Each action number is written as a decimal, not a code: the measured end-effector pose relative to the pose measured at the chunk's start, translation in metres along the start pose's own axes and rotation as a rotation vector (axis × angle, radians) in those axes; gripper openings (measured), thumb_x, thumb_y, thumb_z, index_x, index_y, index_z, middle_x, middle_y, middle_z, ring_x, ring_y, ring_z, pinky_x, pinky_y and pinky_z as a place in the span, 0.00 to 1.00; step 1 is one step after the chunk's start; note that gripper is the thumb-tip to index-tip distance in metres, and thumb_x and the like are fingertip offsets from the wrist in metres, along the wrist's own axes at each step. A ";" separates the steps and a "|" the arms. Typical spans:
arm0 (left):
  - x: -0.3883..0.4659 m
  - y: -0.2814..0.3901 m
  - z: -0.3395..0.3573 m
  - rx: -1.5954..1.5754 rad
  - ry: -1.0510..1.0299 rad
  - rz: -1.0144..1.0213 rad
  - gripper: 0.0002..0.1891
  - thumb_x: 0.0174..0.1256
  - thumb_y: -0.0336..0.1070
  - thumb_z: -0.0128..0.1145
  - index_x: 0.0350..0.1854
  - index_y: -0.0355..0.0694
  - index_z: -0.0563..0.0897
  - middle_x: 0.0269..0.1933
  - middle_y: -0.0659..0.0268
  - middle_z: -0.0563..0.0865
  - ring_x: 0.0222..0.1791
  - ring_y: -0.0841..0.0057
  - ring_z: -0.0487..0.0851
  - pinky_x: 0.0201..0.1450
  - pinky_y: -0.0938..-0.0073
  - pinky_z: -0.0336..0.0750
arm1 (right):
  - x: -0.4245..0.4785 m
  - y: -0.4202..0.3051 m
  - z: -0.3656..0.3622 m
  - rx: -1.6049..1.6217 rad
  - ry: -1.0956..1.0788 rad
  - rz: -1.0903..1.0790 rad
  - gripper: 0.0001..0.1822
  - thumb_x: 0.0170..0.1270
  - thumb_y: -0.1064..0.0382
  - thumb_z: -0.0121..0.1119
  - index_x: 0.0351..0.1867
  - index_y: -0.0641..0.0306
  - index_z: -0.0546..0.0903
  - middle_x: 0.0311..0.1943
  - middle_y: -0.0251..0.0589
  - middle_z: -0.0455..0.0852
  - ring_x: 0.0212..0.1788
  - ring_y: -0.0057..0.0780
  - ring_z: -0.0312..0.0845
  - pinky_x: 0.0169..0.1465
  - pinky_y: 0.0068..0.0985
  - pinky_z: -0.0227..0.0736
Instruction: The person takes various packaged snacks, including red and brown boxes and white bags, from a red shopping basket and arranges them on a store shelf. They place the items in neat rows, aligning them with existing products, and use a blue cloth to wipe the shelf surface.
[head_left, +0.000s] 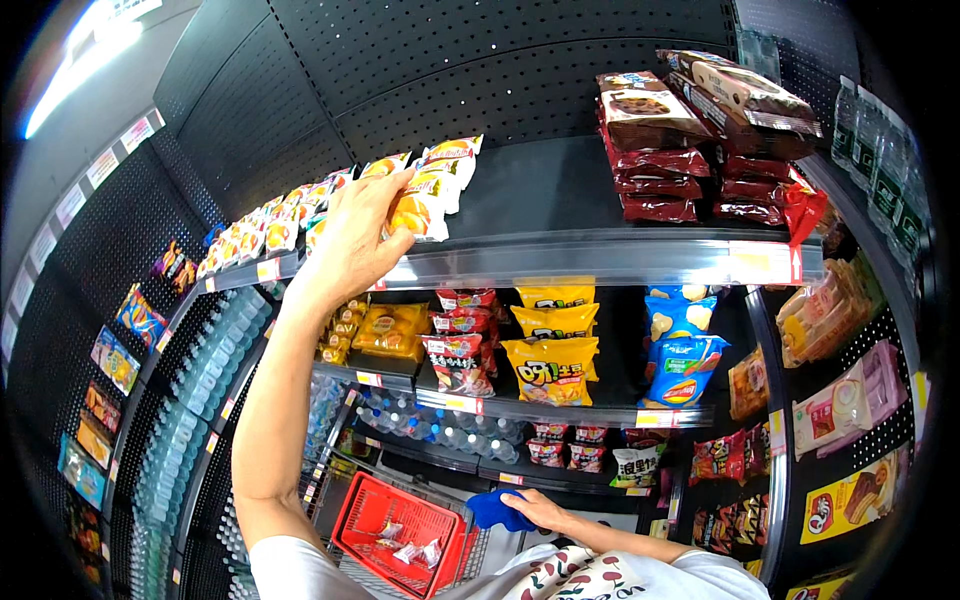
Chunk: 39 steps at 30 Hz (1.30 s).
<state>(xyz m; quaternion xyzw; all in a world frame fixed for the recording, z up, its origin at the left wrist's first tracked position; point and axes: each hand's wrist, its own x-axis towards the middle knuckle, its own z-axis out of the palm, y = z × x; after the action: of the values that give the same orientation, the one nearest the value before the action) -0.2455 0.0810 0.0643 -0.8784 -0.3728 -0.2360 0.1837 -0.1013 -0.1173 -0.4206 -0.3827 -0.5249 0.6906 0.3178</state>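
My left hand reaches up to the top shelf, its fingers and thumb at the left side of a small wrapped snack packet. Whether it grips the packet is hidden by the hand. More white and orange packets lie behind it, and a row of similar packets runs off to the left. Low in front of my body, my right hand holds a bunched blue cloth. Below, a red shopping basket with several small wrapped packets in it sits in a metal cart.
Maroon and brown snack bags are stacked on the top shelf's right. Its clear price rail forms the front edge. Yellow chip bags and blue chip bags stand underneath. Bottled drinks line the left shelves; packaged foods hang at right.
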 end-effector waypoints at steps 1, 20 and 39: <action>0.003 0.002 0.000 0.007 -0.017 0.003 0.34 0.63 0.35 0.59 0.75 0.39 0.72 0.66 0.51 0.79 0.69 0.55 0.73 0.77 0.58 0.61 | 0.001 0.002 -0.003 0.003 0.018 0.003 0.27 0.81 0.40 0.52 0.46 0.65 0.87 0.31 0.26 0.79 0.33 0.17 0.72 0.38 0.22 0.70; -0.173 0.113 0.070 -0.779 0.249 -0.431 0.29 0.55 0.27 0.74 0.59 0.33 0.74 0.52 0.58 0.84 0.52 0.71 0.86 0.55 0.71 0.81 | -0.024 -0.059 -0.024 0.110 0.305 0.283 0.37 0.74 0.35 0.57 0.61 0.73 0.82 0.55 0.45 0.87 0.56 0.35 0.79 0.65 0.30 0.68; -0.399 0.178 0.285 -1.954 0.532 -1.655 0.32 0.79 0.67 0.47 0.68 0.46 0.76 0.61 0.60 0.85 0.60 0.63 0.85 0.65 0.54 0.80 | -0.013 -0.089 0.047 -0.529 0.037 -0.450 0.26 0.82 0.55 0.49 0.68 0.77 0.74 0.70 0.63 0.74 0.75 0.53 0.67 0.79 0.42 0.56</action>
<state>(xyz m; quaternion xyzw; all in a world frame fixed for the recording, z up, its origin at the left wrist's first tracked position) -0.2781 -0.1201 -0.4156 -0.0870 -0.4274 -0.6151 -0.6569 -0.1321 -0.1286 -0.3248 -0.3390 -0.7512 0.4360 0.3615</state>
